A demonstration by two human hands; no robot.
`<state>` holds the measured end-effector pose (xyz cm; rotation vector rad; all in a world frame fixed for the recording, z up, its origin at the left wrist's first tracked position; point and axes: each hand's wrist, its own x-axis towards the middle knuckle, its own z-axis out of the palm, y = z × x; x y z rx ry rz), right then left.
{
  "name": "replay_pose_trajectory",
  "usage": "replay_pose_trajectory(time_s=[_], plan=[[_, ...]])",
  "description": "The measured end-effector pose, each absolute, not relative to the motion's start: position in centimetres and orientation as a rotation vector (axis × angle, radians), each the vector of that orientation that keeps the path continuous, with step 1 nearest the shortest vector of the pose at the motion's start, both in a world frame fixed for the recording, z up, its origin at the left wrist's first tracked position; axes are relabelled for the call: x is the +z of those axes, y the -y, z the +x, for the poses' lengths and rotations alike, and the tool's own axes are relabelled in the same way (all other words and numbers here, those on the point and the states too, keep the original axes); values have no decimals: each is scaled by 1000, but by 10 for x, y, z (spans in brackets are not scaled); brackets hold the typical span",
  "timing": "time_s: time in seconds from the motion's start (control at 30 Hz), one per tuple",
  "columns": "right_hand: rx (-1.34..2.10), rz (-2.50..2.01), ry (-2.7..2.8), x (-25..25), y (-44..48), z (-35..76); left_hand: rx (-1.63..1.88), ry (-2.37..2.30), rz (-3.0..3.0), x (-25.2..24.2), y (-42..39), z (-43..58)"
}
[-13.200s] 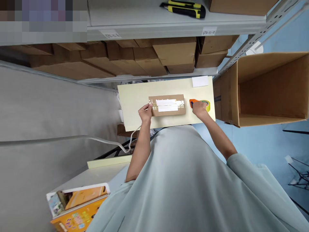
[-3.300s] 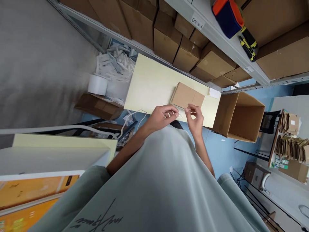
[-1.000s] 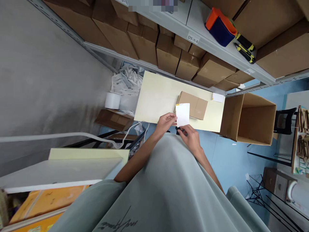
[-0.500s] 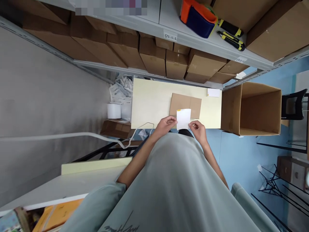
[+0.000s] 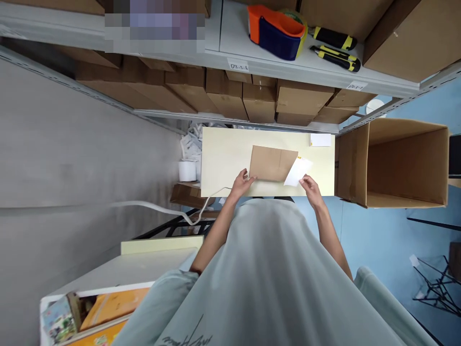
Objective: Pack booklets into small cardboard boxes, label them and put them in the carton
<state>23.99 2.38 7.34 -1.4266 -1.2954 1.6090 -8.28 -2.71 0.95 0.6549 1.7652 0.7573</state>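
Observation:
A flat brown cardboard parcel (image 5: 272, 162) lies on the pale yellow table (image 5: 223, 156) in front of me. My left hand (image 5: 241, 182) rests against the parcel's near left corner, fingers curled on its edge. My right hand (image 5: 310, 188) pinches the corner of a white label sheet (image 5: 297, 171), held tilted just right of the parcel.
A small white slip (image 5: 320, 140) lies at the table's far right corner. An open cardboard box (image 5: 403, 161) stands to the right. On the shelf above sit a tape dispenser (image 5: 275, 30) and a yellow-black utility knife (image 5: 334, 50). Stacked cartons (image 5: 230, 91) fill the shelf below. A white roll (image 5: 187, 170) stands left of the table.
The white label was held by both hands over the parcel's near edge; now only my right hand has it, moved to the right. My left hand dropped onto the parcel's corner.

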Motion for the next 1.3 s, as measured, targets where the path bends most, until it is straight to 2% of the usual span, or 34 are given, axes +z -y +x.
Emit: replay_pose_trajectory(time_s=[0.13, 0.23, 0.37, 0.57, 0.77, 0.97, 1.3], plan=[[1757, -1398, 1169, 58, -16, 235, 791, -1566, 694, 0, 31, -73], [1790, -1356, 1148, 57, -13, 230, 784, -1594, 722, -1, 36, -70], [1787, -1291, 1161, 75, -20, 236, 829, -1686, 806, 4, 42, -71], [1738, -1239, 1136, 107, -43, 251, 1110, -1815, 1040, 18, 37, -74], [1738, -1218, 1155, 93, -63, 240, 1009, -1922, 1076, 11, 26, -65], [1743, -1247, 1041, 74, -60, 245, 1088, -1887, 964, -6, 42, -48], [1766, -1201, 735, 84, -33, 272, 1070, -1729, 822, -21, 60, -57]])
